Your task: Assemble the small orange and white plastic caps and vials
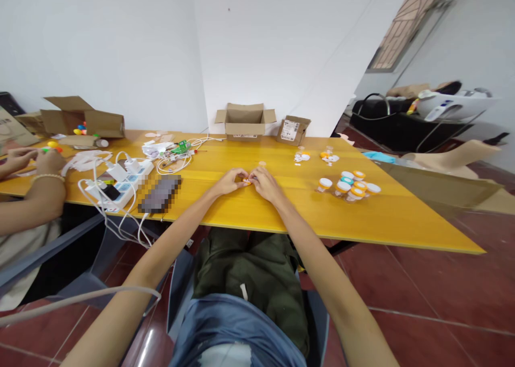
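Together the left hand (230, 181) and right hand (263, 183) pinch a small orange piece (247, 182) on the yellow table (281, 206); steady, even fingertip pressure seems wise

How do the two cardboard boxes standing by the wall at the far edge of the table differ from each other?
The open cardboard box is the larger and stands square to the view with its top flaps spread wide; the smaller cardboard box beside it sits at a tilt. The smaller box shows a big white printed label on its front, while the open box has only a thin label strip low on its face. Both are brown cardboard and sit on the yellow table.
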Available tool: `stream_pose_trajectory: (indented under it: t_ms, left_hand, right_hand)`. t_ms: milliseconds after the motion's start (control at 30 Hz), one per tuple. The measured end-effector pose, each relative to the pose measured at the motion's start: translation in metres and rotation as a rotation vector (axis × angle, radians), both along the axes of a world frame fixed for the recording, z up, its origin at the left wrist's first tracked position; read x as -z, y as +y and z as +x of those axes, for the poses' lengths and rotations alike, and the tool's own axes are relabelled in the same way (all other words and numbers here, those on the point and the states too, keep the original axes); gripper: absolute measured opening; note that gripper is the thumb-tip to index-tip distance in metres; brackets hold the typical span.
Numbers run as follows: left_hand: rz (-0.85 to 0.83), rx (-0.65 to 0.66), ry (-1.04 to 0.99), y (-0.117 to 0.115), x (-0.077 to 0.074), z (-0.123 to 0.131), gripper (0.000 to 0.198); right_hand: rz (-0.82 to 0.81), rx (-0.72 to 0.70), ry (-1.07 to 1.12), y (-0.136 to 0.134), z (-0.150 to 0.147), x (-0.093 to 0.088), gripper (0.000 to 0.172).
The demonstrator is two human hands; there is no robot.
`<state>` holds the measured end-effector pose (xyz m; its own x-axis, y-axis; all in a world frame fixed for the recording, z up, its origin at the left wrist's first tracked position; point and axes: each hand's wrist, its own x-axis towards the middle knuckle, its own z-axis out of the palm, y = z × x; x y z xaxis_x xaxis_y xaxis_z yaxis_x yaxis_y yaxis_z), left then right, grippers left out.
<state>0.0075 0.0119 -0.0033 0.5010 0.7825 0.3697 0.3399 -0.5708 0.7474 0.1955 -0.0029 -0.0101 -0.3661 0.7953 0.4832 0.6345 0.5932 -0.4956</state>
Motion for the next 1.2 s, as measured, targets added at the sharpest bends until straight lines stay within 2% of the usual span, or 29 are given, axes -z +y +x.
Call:
stream_pose_trajectory:
  t_ms: [333,800,1200]
  left_hand:
    - [0.007,-0.006,0.013,0.0008,0.0008,-0.0001,0.016]
    - [0.004,0.007,0.001,0.0006,0.0008,0.0007,0.015]
    - [0.047,-0.005,0.026,0.0027,0.0028,0.0,0.014]
  right_hand:
    - [0.016,0.008,0.002,0.0043,0.0002,0.0036,0.014]
    - [0.004,0.004,-0.019,0.0003,0.0006,-0.0007,0.015]
    - [0.067,0.014,-0.016,-0.0008,0.0004,0.0027,0.01]
